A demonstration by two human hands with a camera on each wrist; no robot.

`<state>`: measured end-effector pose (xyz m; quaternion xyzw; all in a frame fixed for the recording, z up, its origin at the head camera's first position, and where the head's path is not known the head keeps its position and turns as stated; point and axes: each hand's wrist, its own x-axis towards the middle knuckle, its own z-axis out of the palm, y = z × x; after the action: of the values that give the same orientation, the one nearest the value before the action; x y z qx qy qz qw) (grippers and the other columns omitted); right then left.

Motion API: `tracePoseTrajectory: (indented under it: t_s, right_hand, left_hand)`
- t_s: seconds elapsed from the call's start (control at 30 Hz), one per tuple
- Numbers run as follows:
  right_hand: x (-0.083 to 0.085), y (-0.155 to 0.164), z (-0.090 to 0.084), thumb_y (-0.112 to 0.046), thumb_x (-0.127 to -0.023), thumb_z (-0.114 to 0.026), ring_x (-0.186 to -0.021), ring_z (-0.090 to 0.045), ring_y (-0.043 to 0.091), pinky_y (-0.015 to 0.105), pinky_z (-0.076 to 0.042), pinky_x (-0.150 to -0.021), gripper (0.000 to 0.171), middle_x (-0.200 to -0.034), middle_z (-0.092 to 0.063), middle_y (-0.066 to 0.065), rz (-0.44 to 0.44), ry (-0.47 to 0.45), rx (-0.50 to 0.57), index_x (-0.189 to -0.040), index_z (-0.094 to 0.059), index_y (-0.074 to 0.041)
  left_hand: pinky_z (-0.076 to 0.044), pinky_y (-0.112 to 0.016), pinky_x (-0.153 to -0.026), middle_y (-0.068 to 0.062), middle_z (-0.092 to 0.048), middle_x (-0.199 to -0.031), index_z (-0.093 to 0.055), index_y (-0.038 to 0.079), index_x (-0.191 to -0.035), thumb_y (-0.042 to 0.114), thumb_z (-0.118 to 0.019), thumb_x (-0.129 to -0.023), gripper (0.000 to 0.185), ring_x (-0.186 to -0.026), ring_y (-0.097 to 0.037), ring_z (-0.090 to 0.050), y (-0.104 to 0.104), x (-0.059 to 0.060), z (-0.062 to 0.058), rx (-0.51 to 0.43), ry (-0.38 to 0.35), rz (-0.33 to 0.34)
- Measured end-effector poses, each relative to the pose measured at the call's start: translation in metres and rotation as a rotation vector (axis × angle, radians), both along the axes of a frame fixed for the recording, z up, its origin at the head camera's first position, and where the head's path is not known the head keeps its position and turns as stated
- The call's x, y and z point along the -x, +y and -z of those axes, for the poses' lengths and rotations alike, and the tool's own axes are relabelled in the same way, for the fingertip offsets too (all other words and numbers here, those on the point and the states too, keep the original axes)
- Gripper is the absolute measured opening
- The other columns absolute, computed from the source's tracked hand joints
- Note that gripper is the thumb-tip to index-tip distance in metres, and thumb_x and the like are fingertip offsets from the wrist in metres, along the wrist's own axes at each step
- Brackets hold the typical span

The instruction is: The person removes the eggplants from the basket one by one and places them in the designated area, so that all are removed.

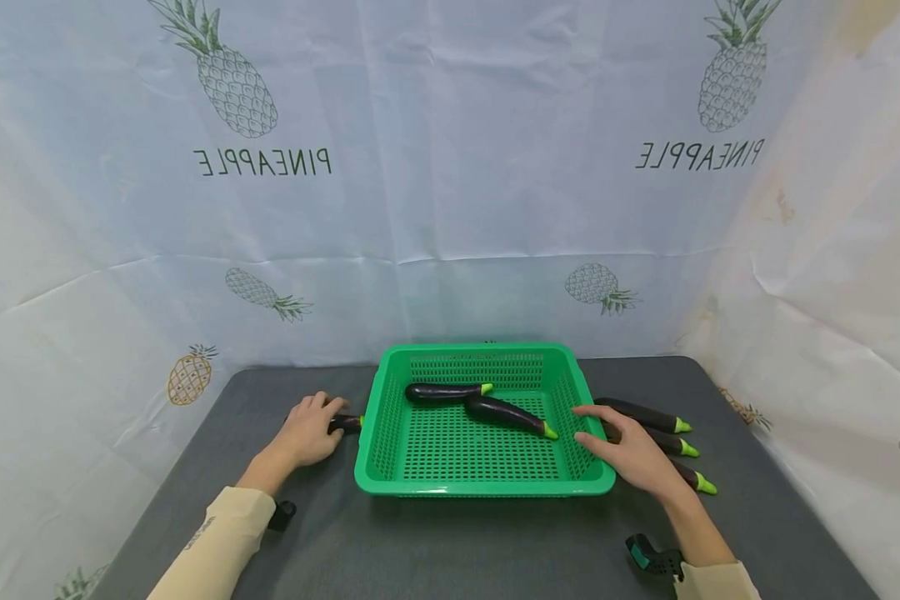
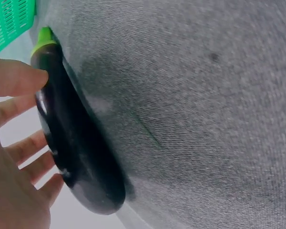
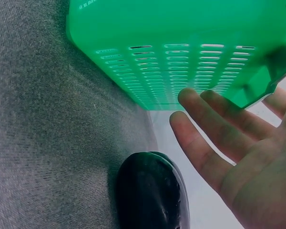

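Observation:
At the table's left, my left hand (image 1: 305,432) lies over a dark purple eggplant (image 2: 78,129) with a green stem end. The thumb is on its near side and the fingers go behind it; their tips are hidden. Its stem points toward the green plastic basket (image 1: 487,489). My right hand (image 1: 633,450) is at the basket's right rim, thumb and index finger reaching over it. Other fingers (image 3: 200,148) stretch out along the outer wall, fairly straight. Inside the basket lie one eggplant (image 1: 442,393) at the back and another eggplant (image 1: 506,413) slanting in front.
Right of the basket, several eggplants (image 1: 648,414) lie side by side, partly behind my right hand, green stems outward. A grey cloth (image 1: 450,550) covers the table. White curtains (image 1: 450,183) printed with pineapples hang behind and at both sides.

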<state>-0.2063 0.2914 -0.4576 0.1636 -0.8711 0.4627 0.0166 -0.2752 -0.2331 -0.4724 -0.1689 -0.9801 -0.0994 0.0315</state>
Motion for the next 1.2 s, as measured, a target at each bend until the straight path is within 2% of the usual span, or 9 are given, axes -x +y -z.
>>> tracePoseTrajectory:
  t_s: [0.13, 0.3, 0.43, 0.57, 0.7, 0.8, 1.0, 1.2]
  right_hand:
    - [0.000, 0.000, -0.001, -0.028, -0.102, -0.065, -0.128, -0.055, 0.040, 0.053, -0.050, -0.090, 0.045, -0.142, -0.056, 0.017, 0.000, 0.004, -0.004, -0.142, -0.057, -0.010]
    - [0.000, -0.001, -0.001, -0.028, -0.102, -0.065, -0.127, -0.056, 0.040, 0.052, -0.050, -0.090, 0.044, -0.142, -0.056, 0.017, -0.001, 0.007, -0.010, -0.142, -0.057, -0.010]
    - [0.000, 0.000, -0.001, -0.028, -0.102, -0.065, -0.128, -0.055, 0.040, 0.053, -0.050, -0.091, 0.045, -0.142, -0.056, 0.017, 0.000, 0.006, -0.010, -0.142, -0.057, -0.010]
    - [-0.001, 0.000, -0.001, -0.028, -0.102, -0.065, -0.129, -0.054, 0.041, 0.055, -0.050, -0.092, 0.045, -0.142, -0.056, 0.017, 0.002, 0.004, -0.006, -0.142, -0.057, -0.011]
    - [-0.001, 0.000, -0.001, -0.028, -0.102, -0.065, -0.129, -0.053, 0.042, 0.056, -0.050, -0.092, 0.045, -0.142, -0.056, 0.017, 0.004, 0.006, -0.009, -0.142, -0.057, -0.011]
    - [-0.001, 0.000, -0.001, -0.028, -0.102, -0.065, -0.130, -0.053, 0.042, 0.056, -0.050, -0.092, 0.045, -0.143, -0.056, 0.017, 0.004, 0.002, -0.007, -0.142, -0.057, -0.011]
    - [-0.001, -0.001, -0.003, -0.029, -0.102, -0.065, -0.130, -0.053, 0.042, 0.056, -0.049, -0.092, 0.045, -0.143, -0.055, 0.017, 0.007, 0.003, -0.010, -0.142, -0.057, -0.010]
    - [0.000, -0.001, -0.002, -0.029, -0.102, -0.065, -0.127, -0.055, 0.040, 0.052, -0.050, -0.089, 0.045, -0.143, -0.056, 0.017, 0.011, 0.004, -0.018, -0.142, -0.057, -0.010]
  left_hand:
    - [-0.039, -0.066, -0.098, -0.021, -0.054, -0.126, -0.062, 0.007, -0.132, 0.014, -0.064, -0.096, 0.037, -0.119, -0.046, -0.049, 0.001, 0.001, -0.004, -0.026, 0.007, 0.002]
    - [-0.046, -0.059, -0.087, -0.017, -0.059, -0.119, -0.065, 0.004, -0.124, 0.008, -0.061, -0.096, 0.029, -0.109, -0.041, -0.054, 0.004, 0.002, -0.013, -0.067, 0.054, 0.013]
    - [-0.048, -0.049, -0.075, -0.010, -0.061, -0.104, -0.068, 0.005, -0.113, 0.006, -0.061, -0.096, 0.018, -0.094, -0.031, -0.057, 0.009, 0.000, -0.028, -0.103, 0.112, 0.004]
    - [-0.049, -0.042, -0.068, -0.005, -0.060, -0.093, -0.069, 0.006, -0.104, 0.007, -0.061, -0.098, 0.010, -0.084, -0.024, -0.057, 0.016, -0.001, -0.044, -0.139, 0.203, 0.008]
    - [-0.048, -0.040, -0.063, -0.004, -0.060, -0.088, -0.068, 0.007, -0.097, 0.009, -0.061, -0.098, 0.008, -0.077, -0.021, -0.056, 0.026, -0.003, -0.058, -0.179, 0.299, 0.041]
    - [-0.048, -0.040, -0.062, -0.003, -0.060, -0.086, -0.067, 0.009, -0.092, 0.010, -0.062, -0.098, 0.008, -0.074, -0.019, -0.056, 0.035, -0.006, -0.069, -0.196, 0.345, 0.066]
    - [-0.049, -0.039, -0.062, -0.001, -0.059, -0.085, -0.066, 0.011, -0.091, 0.012, -0.063, -0.098, 0.007, -0.073, -0.019, -0.056, 0.058, -0.009, -0.093, -0.183, 0.371, 0.121]
    - [-0.045, -0.035, -0.059, -0.001, -0.057, -0.083, -0.066, 0.012, -0.091, 0.014, -0.063, -0.098, 0.008, -0.069, -0.016, -0.052, 0.085, -0.006, -0.116, -0.162, 0.394, 0.203]
